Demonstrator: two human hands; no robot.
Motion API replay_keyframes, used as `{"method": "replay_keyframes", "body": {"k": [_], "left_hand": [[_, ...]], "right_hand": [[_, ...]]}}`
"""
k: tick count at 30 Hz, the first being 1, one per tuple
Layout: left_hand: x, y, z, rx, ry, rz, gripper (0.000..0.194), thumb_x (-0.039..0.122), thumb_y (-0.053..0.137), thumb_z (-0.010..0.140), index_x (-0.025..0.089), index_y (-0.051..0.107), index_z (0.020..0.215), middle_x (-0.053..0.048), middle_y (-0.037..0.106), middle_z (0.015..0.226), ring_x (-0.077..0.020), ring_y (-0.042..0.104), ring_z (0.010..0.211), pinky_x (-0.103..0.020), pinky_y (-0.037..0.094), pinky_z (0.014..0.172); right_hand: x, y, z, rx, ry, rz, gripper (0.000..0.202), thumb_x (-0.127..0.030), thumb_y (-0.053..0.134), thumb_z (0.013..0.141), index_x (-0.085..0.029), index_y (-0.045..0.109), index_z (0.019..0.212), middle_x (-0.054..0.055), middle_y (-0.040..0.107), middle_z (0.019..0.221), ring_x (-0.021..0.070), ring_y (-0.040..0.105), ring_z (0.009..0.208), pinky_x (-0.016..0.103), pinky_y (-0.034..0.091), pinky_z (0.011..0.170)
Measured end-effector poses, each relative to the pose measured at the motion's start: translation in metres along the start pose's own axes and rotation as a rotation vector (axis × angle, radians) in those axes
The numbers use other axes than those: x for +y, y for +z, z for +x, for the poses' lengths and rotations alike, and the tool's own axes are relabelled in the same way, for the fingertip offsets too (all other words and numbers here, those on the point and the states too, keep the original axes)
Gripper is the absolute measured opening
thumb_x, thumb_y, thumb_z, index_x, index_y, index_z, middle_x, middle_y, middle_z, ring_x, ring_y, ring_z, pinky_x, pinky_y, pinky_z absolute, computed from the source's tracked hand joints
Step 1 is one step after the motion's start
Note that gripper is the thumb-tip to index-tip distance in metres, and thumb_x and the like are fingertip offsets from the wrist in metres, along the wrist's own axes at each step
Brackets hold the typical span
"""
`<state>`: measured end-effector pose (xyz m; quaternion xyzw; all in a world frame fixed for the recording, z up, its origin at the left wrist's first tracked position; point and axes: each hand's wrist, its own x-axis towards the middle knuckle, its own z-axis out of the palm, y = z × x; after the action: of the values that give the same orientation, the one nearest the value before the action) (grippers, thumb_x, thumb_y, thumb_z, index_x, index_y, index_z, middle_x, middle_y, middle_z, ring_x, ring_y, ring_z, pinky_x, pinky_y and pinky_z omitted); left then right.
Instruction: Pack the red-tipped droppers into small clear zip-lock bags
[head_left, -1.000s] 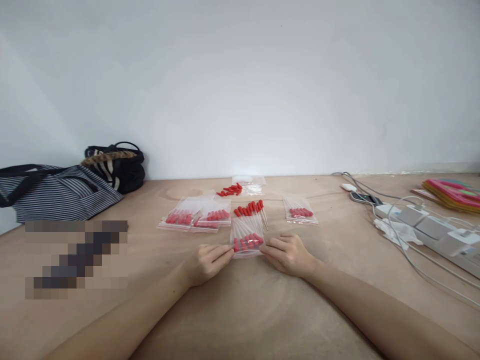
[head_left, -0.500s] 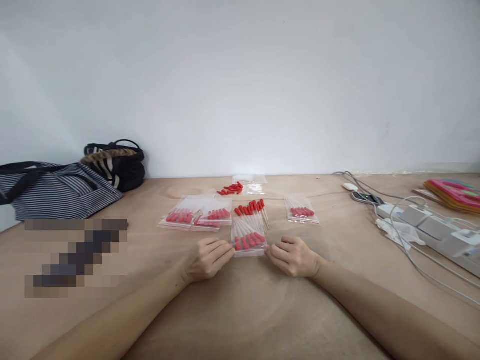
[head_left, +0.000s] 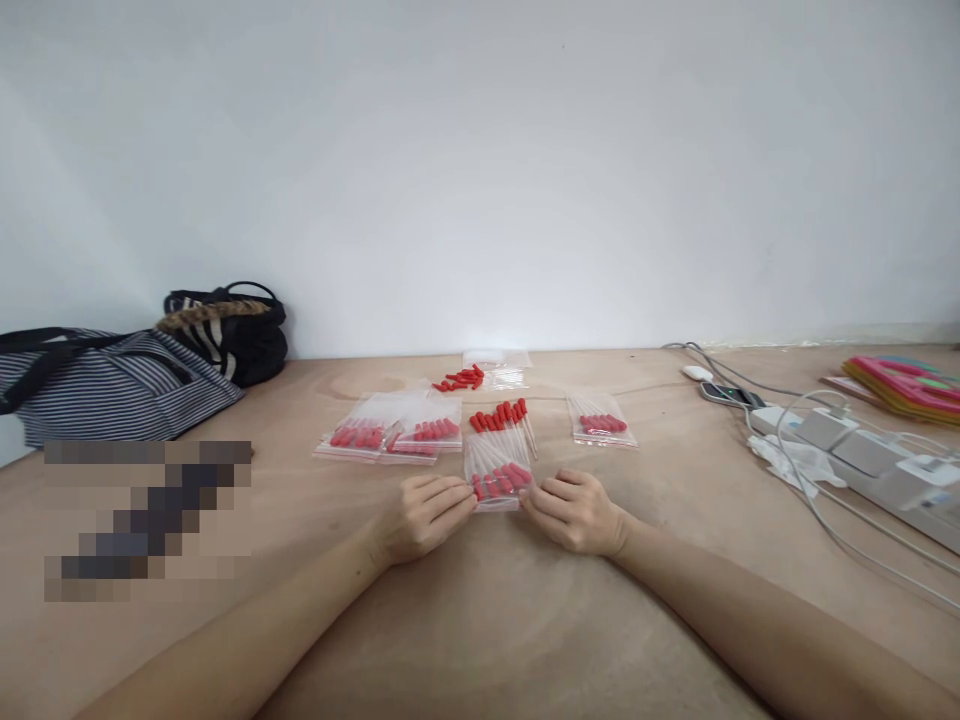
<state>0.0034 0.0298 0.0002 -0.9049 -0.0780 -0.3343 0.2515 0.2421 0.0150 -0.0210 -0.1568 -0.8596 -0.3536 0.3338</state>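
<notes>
A clear zip bag (head_left: 498,477) lies flat in front of me, with several red-tipped clear droppers inside, red ends toward me. My left hand (head_left: 426,512) pinches its near left corner. At the near right corner my right hand (head_left: 574,512) grips the bag with closed fingers. Just beyond the bag are several loose droppers (head_left: 501,415) with red ends pointing away; the bag partly covers their stems. Filled bags (head_left: 390,428) overlap to the left, and one filled bag (head_left: 601,421) lies to the right.
Loose red caps (head_left: 459,379) and clear bags (head_left: 496,358) lie near the wall. Striped and black bags (head_left: 127,385) stand at left. On the right are a power strip (head_left: 870,450), cables, crumpled tissue (head_left: 795,462) and colourful flat items (head_left: 907,388). A blurred patch covers something at left.
My right hand has moved slightly left and my left hand slightly right, both further onto the bag's near corners. The view has shifted a little.
</notes>
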Motion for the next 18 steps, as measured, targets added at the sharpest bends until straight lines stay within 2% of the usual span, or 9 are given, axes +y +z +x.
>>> {"method": "replay_keyframes", "body": {"k": [4, 8, 11, 15, 18], "left_hand": [[0.0010, 0.0011, -0.0003, 0.024, 0.002, 0.037, 0.014, 0.006, 0.047, 0.082, 0.016, 0.056, 0.089, -0.003, 0.067, 0.073, -0.0145, 0.064, 0.064, -0.027, 0.054, 0.060], [0.0023, 0.0002, 0.0018, 0.049, 0.002, 0.049, 0.015, 0.006, 0.048, 0.081, 0.017, 0.056, 0.088, -0.002, 0.067, 0.072, -0.0140, 0.063, 0.062, -0.027, 0.054, 0.060], [0.0023, 0.0005, 0.0050, 0.066, 0.008, 0.043, 0.013, 0.006, 0.049, 0.080, 0.016, 0.056, 0.085, -0.002, 0.066, 0.070, -0.0138, 0.063, 0.061, -0.027, 0.054, 0.060], [0.0016, 0.0033, 0.0077, 0.050, -0.035, 0.033, 0.010, 0.009, 0.050, 0.082, 0.015, 0.056, 0.087, -0.003, 0.067, 0.074, -0.0148, 0.063, 0.069, -0.029, 0.053, 0.066], [0.0009, 0.0079, 0.0054, 0.029, -0.008, 0.025, 0.012, 0.007, 0.052, 0.081, 0.012, 0.057, 0.091, -0.006, 0.068, 0.080, -0.0164, 0.063, 0.074, -0.031, 0.053, 0.072]], "right_hand": [[-0.0015, 0.0002, 0.0000, -0.007, 0.020, 0.008, 0.020, -0.010, 0.043, 0.084, -0.015, 0.057, 0.071, 0.001, 0.058, 0.066, 0.0083, 0.046, 0.057, 0.027, 0.024, 0.051], [-0.0042, 0.0017, 0.0014, -0.014, 0.079, -0.010, 0.014, -0.014, 0.046, 0.084, -0.015, 0.058, 0.078, 0.001, 0.060, 0.069, 0.0099, 0.049, 0.062, 0.027, 0.024, 0.051], [-0.0050, 0.0024, 0.0047, 0.003, 0.053, 0.006, 0.013, -0.012, 0.046, 0.083, -0.013, 0.059, 0.080, 0.002, 0.059, 0.069, 0.0105, 0.050, 0.063, 0.026, 0.025, 0.051], [-0.0054, 0.0033, 0.0075, 0.022, 0.034, 0.018, 0.020, -0.010, 0.041, 0.085, -0.013, 0.059, 0.078, 0.002, 0.058, 0.067, 0.0096, 0.050, 0.062, 0.026, 0.027, 0.051], [-0.0060, 0.0048, 0.0071, 0.040, 0.038, 0.016, 0.020, -0.010, 0.042, 0.085, -0.013, 0.060, 0.076, 0.001, 0.059, 0.066, 0.0092, 0.050, 0.062, 0.026, 0.028, 0.052]]}}
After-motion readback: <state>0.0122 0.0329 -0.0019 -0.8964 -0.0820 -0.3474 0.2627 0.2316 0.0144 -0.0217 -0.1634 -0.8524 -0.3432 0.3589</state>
